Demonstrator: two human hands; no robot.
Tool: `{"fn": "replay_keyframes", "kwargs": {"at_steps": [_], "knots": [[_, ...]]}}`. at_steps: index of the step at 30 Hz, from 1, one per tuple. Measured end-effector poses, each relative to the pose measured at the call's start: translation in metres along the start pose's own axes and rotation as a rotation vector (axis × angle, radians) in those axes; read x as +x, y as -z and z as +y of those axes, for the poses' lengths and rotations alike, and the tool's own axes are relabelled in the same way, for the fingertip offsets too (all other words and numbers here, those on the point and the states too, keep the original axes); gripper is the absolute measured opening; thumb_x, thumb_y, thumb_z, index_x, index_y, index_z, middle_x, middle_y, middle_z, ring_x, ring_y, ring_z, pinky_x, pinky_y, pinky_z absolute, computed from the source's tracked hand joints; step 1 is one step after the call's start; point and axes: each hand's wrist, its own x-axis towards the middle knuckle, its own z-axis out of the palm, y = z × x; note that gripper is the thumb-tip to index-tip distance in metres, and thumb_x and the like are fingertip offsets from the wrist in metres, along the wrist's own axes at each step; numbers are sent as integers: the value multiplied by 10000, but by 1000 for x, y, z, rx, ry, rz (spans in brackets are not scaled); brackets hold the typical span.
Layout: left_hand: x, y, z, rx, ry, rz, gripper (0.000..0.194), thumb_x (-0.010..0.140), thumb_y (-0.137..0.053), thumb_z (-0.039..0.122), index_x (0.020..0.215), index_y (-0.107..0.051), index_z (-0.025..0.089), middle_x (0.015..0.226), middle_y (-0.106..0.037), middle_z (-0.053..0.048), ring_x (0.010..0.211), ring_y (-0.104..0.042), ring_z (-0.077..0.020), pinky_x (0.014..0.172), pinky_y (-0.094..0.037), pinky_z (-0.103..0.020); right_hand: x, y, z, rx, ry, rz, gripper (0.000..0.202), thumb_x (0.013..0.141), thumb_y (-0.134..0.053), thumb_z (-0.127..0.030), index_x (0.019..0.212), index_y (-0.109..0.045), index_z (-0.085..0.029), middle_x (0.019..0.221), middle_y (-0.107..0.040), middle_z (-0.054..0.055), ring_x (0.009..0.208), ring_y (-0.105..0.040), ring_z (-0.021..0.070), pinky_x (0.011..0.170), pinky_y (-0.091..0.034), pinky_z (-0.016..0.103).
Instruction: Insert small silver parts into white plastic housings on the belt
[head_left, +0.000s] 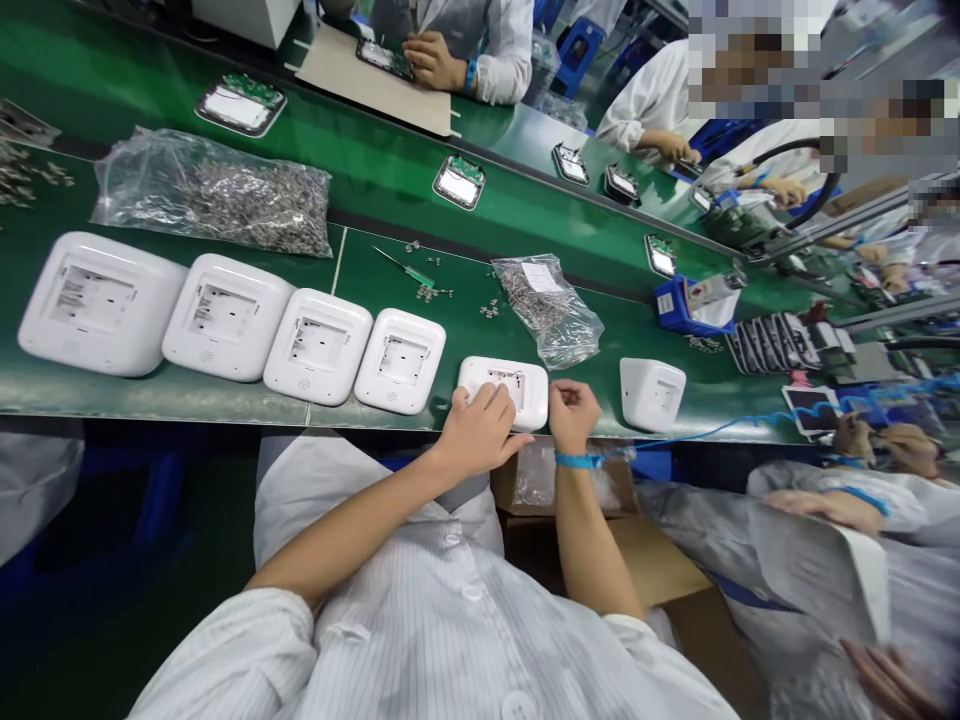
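A white plastic housing (534, 382) lies at the bench's front edge, its recessed back facing up. My left hand (480, 430) rests over its near left part, fingers on the housing and thumb stretched out to the right. Beside the housing's right end is my right hand (574, 412), fingers curled together; whatever they hold, if anything, is too small to make out. It wears a blue wrist strap (577, 460). To the left stands a row of several similar white housings, the nearest one (400, 362) a short way off. Another housing (652, 395) sits to the right.
Beyond the housings lie a green-handled screwdriver (418, 275), loose small metal parts (489, 309) and bags of metal parts (551, 310) (247, 200). Circuit-board units (459, 182) sit on the green line behind. A blue bin (686, 308) stands right. Co-workers sit opposite and at right.
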Motion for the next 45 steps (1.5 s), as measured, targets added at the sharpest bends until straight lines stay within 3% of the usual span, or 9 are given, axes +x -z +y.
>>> {"fn": "replay_keyframes", "kwargs": {"at_steps": [5, 9, 14, 20, 29, 45], "knots": [[3, 3, 0, -25, -7, -3, 563, 1053, -296, 540, 1248, -665, 162, 1439, -579, -176, 1209, -527, -318, 941, -371, -533, -7, -12, 25, -9, -144, -34, 268, 795, -659, -446, 813, -606, -184, 682, -617, 8, 586, -558, 150, 579, -479, 286], [6, 4, -1, -38, 0, -9, 566, 1056, -291, 531, 1233, -672, 152, 1426, -594, -173, 1157, -549, -308, 941, -370, -541, -4, -12, 19, -8, -165, -127, 258, 760, -682, -434, 796, -632, -183, 668, -617, -1, 586, -539, 144, 578, -462, 277], [7, 1, 2, -14, 4, 4, 606, 1053, -264, 547, 1340, -612, 143, 1562, -482, -169, 1207, -538, -317, 953, -377, -525, -7, -9, 12, -25, -159, -138, 245, 771, -661, -428, 799, -635, -186, 676, -617, -4, 603, -534, 146, 602, -460, 281], [8, -2, 4, 32, -4, -16, 661, 1054, -233, 543, 1403, -554, 83, 1577, -452, -206, 1218, -552, -312, 974, -376, -471, -6, -9, 12, -44, -148, -144, 243, 788, -657, -428, 802, -644, -185, 670, -608, -8, 583, -515, 144, 582, -444, 280], [8, -3, 7, 41, -7, -68, 674, 1050, -247, 550, 1464, -500, 82, 1640, -346, -205, 1280, -521, -328, 1053, -348, -509, -6, -8, 14, -73, -124, -172, 230, 815, -637, -420, 825, -641, -190, 700, -616, -11, 599, -515, 142, 607, -449, 283], [7, -1, 8, -1, 10, -42, 638, 1043, -308, 547, 1415, -544, 86, 1600, -413, -217, 1244, -547, -339, 1049, -347, -547, -6, -8, 12, -111, -103, -183, 240, 827, -621, -428, 819, -638, -189, 671, -593, -14, 590, -505, 142, 606, -439, 283]]}}
